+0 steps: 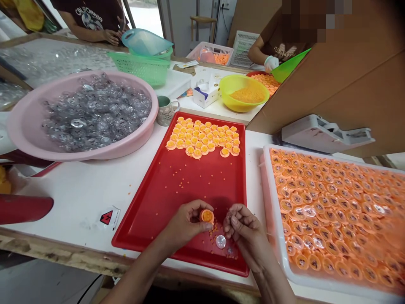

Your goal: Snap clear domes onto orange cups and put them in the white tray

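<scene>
My left hand (186, 221) pinches a small round orange cup (207, 216) by its rim, tilted so its inside with orange bits faces me. To its right my right hand (242, 223) is closed, thumb against curled fingers; something clear may sit at the fingertips, but I cannot make it out. Both hands are over the near end of a red tray (177, 211). Just below them a clear round cap (220, 241) lies among loose orange bits. Several rows of similar filled orange cups (202, 137) stand at the tray's far end.
Left is a pink basin (25, 122) of clear caps, with a mug (166, 112) beside it. On the right stands a white bin (267, 202) of finished-looking orange pieces. Behind are a yellow bowl (242, 105), a tissue box (205, 95), a green basket (142, 69) and two people.
</scene>
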Action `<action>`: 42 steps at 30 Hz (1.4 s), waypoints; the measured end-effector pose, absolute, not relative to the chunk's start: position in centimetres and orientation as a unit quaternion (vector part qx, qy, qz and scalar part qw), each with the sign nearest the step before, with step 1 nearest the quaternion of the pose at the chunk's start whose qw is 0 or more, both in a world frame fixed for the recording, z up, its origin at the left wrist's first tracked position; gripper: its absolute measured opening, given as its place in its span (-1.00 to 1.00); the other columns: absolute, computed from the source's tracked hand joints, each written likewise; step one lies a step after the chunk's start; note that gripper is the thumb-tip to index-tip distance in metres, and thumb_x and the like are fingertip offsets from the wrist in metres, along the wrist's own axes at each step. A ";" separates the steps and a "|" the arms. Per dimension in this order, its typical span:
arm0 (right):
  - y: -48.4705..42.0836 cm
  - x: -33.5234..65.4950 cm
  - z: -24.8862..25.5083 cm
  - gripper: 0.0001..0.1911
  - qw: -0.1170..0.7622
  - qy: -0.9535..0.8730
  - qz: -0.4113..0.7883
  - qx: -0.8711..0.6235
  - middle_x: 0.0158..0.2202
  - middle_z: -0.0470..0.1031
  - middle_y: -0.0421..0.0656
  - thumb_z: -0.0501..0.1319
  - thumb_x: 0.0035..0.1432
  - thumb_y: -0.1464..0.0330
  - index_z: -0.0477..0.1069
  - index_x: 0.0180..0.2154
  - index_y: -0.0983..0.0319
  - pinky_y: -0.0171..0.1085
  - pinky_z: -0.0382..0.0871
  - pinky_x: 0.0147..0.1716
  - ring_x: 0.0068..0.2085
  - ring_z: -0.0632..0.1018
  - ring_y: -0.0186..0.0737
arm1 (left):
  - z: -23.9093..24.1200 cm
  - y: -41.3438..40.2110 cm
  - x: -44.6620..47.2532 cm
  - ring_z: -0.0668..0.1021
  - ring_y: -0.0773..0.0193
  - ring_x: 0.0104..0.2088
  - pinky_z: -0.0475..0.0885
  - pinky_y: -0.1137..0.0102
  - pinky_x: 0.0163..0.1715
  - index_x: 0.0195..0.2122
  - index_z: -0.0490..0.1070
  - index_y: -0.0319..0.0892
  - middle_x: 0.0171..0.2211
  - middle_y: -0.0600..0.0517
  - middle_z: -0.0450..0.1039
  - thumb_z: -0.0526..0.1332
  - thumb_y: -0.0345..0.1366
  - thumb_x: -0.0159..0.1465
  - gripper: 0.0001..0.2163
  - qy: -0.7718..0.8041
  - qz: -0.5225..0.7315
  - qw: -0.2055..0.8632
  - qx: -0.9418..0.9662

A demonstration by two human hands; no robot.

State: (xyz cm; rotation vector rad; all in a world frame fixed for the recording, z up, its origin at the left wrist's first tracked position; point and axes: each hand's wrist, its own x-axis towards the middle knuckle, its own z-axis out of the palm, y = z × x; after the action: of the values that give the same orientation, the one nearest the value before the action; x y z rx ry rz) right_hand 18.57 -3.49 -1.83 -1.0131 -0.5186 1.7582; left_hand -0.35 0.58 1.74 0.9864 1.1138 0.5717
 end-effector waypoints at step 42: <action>-5.2 16.9 -1.3 -0.90 0.488 -0.432 0.373 -0.661 -0.53 0.53 -0.20 0.30 0.09 0.32 0.48 -0.43 0.20 -0.33 0.39 -0.54 -0.54 0.50 -0.27 | -0.5 -2.2 3.0 0.57 0.22 -0.09 0.48 0.39 -0.09 -0.09 0.43 -0.13 -0.11 -0.03 0.54 0.24 -0.32 0.25 -0.80 0.477 0.385 0.604 0.510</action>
State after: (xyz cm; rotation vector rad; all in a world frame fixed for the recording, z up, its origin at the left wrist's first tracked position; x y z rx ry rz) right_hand 16.88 -5.19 -1.29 -1.6066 -1.0505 0.9059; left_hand 2.96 -2.17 -0.47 1.1793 1.1039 0.8902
